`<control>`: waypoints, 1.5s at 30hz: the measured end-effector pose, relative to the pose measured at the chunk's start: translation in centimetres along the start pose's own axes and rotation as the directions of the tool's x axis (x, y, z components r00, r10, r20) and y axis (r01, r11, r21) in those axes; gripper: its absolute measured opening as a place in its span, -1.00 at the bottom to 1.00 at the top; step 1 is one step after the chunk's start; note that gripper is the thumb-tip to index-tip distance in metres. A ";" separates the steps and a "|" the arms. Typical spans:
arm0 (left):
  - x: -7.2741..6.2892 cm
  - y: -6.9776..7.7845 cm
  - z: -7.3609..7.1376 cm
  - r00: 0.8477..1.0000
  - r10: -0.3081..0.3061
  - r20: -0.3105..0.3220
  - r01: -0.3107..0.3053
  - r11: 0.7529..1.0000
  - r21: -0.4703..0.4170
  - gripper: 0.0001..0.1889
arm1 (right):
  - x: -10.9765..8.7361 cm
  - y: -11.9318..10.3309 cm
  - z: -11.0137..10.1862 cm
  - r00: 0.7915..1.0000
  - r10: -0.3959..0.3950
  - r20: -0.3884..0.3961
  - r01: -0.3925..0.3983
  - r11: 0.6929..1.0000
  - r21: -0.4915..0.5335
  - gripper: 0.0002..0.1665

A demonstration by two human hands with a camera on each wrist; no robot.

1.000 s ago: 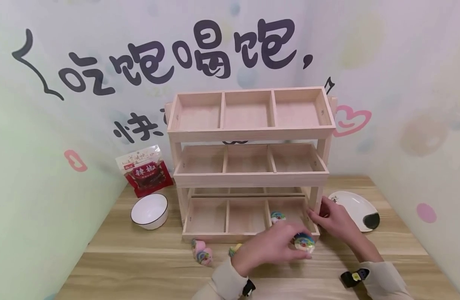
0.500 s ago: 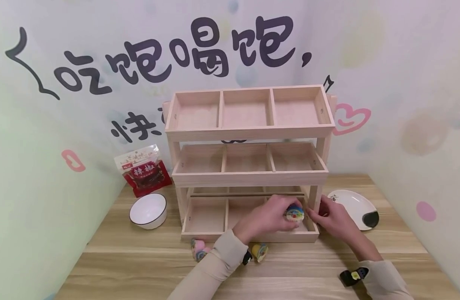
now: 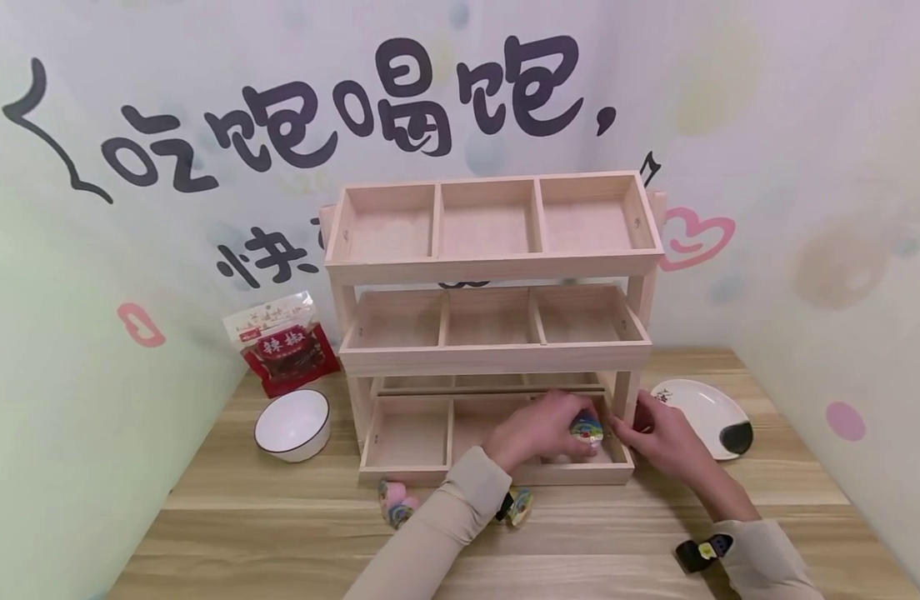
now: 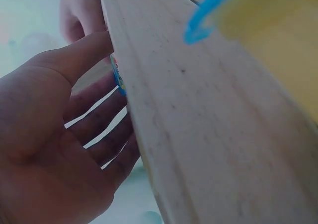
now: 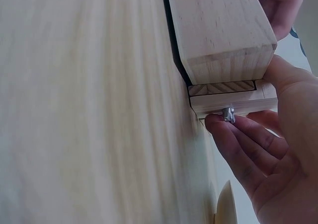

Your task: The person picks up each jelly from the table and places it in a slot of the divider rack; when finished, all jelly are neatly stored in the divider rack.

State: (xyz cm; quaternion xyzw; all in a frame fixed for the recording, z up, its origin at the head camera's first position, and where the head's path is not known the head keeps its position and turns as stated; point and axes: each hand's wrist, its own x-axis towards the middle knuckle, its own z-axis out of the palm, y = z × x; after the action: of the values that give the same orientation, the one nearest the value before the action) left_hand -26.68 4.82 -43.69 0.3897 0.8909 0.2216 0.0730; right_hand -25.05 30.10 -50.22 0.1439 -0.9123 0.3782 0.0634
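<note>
My left hand (image 3: 546, 425) reaches into the right compartment of the bottom tier of a three-tier wooden rack (image 3: 496, 360). Between its thumb and fingers it holds a small jelly cup (image 3: 587, 427) with a colourful foil lid. In the left wrist view only the lid's edge (image 4: 118, 76) shows past the board, and the fingertips are hidden. At the tier's right end my right hand (image 3: 666, 433) grips the rack's wooden frame (image 5: 228, 60), thumb on one side and fingers on the other, beside a metal fastener (image 5: 228, 114).
Pink jelly cups (image 3: 396, 502) and a yellow jelly cup (image 3: 520, 507) lie before the rack. A white bowl (image 3: 292, 425) and a red chilli packet (image 3: 283, 346) stand left. A white plate (image 3: 703, 417) lies right. Walls close in the table (image 3: 280, 533).
My left hand has carried the jelly cup from the tray's front edge back into the bottom right compartment, and has since shifted slightly there. The right hand keeps its grip.
</note>
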 end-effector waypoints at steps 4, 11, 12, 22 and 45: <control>0.2 -0.3 0.4 1.000 -0.001 0.005 0.001 1.000 0.023 -0.58 | 0.0 0.1 0.0 1.000 0.009 0.009 -0.009 1.000 0.001 -0.43; -0.2 -1.0 0.9 0.999 0.040 0.013 -0.041 0.997 0.059 -0.56 | 0.0 0.1 0.1 1.000 0.007 0.001 -0.007 1.000 0.006 -0.43; -0.2 -1.1 0.9 0.999 0.039 0.013 -0.040 0.998 0.057 -0.56 | 0.0 0.1 0.1 1.000 0.010 0.003 -0.010 1.000 0.004 -0.43; -0.5 -1.5 0.9 0.999 0.022 0.034 -0.024 0.999 0.032 -0.56 | 0.1 -0.1 0.0 1.000 0.019 0.009 -0.019 1.000 -0.005 -0.40; -1.2 -1.0 0.8 1.000 0.014 -0.027 -0.013 0.999 0.038 -0.36 | 0.0 -0.1 -0.1 1.000 0.000 -0.002 0.000 1.000 -0.012 -0.45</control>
State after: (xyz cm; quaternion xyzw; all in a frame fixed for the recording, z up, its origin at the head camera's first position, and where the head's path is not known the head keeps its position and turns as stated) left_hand -26.23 3.61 -44.88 0.3939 0.8932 0.2104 0.0521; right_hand -25.01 30.13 -50.12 0.1429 -0.9145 0.3727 0.0654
